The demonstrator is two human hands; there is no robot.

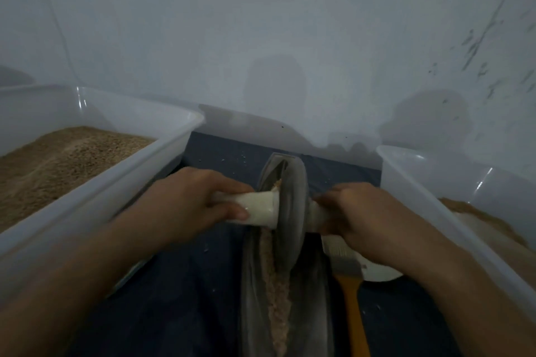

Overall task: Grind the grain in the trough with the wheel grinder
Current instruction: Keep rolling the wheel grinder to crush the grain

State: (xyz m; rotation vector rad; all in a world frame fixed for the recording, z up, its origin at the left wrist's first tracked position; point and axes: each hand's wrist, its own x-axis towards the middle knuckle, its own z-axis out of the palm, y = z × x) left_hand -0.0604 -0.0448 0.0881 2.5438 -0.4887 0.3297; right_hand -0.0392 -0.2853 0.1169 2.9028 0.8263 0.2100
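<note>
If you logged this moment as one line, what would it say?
step: grinding | left hand: grips handle | right hand: grips handle | wheel grinder: upright in trough | grain: along groove

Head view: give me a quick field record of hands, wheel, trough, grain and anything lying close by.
left hand: grips the wheel's left handle
right hand: grips the right handle, mostly hidden
wheel: upright in the trough, toward its far end
trough: long, narrow, on a dark cloth
grain: strip along the trough's middle
brush: beside the trough, on the right
left bin: holds grain
right bin: some brown grain inside
</note>
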